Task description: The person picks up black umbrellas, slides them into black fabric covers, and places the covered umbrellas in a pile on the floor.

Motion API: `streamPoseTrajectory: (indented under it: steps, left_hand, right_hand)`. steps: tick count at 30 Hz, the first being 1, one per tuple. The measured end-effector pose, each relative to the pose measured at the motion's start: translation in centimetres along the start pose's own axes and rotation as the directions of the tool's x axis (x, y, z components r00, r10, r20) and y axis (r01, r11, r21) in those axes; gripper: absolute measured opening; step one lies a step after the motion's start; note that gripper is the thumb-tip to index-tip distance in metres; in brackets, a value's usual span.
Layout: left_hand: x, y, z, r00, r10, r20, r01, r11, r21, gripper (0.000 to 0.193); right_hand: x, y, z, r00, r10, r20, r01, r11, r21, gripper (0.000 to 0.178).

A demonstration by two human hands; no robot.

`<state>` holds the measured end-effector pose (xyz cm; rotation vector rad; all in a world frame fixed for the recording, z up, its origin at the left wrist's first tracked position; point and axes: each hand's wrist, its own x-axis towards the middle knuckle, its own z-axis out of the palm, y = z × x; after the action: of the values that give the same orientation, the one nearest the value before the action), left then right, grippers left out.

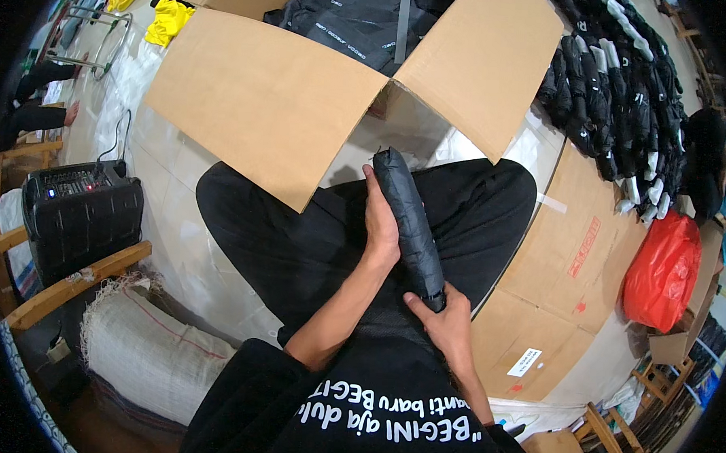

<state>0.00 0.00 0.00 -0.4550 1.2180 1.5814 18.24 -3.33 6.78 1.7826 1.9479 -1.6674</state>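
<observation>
A long, slim black rolled fabric bundle [410, 220] lies slantwise above my lap, its upper end tipped to the left. Its lower end is gripped by my right hand [447, 313], with the thumb on top. Along the left side of the bundle, my left hand [382, 226] cradles it; one digit points up beside it and the other fingers are hidden underneath. Beyond my knees stands an open cardboard box [263, 93] with its flaps spread. Inside the box is black packed material [347, 23] with white print.
Many similar black bundles [620, 100] are heaped at the far right, near a red plastic bag [662, 272]. Flattened cardboard [554, 308] covers the floor to my right. At left are a black speaker [84, 222], a woven sack [151, 347] and another person's feet [71, 115].
</observation>
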Motion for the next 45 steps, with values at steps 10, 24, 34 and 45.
streamPoseTrajectory:
  steps: [10, 24, 34, 45]
  left_hand:
    - [-1.5, -0.4, 0.6, 0.971, -0.087, 0.221, 0.118, 0.985, -0.129, 0.074]
    - [-4.4, -0.1, 0.5, 0.961, -0.083, 0.262, 0.076, 0.996, 0.039, 0.041]
    - [-4.6, -0.6, -1.1, 0.918, -0.092, 0.387, 0.097, 0.995, 0.006, 0.049]
    - [-6.7, -2.3, 1.2, 0.972, -0.029, 0.234, -0.011, 0.986, 0.167, 0.033]
  right_hand:
    - [0.3, -0.7, -0.3, 0.988, -0.048, -0.146, 0.045, 0.999, -0.02, 0.035]
    - [0.6, -0.2, -1.6, 0.91, 0.062, 0.41, -0.349, 0.647, 0.677, 0.025]
    - [0.7, -1.8, -0.1, 0.952, -0.106, -0.286, 0.073, 0.99, -0.124, 0.028]
    - [0.7, 0.6, -2.3, 0.818, 0.088, 0.568, -0.545, 0.436, 0.716, 0.014]
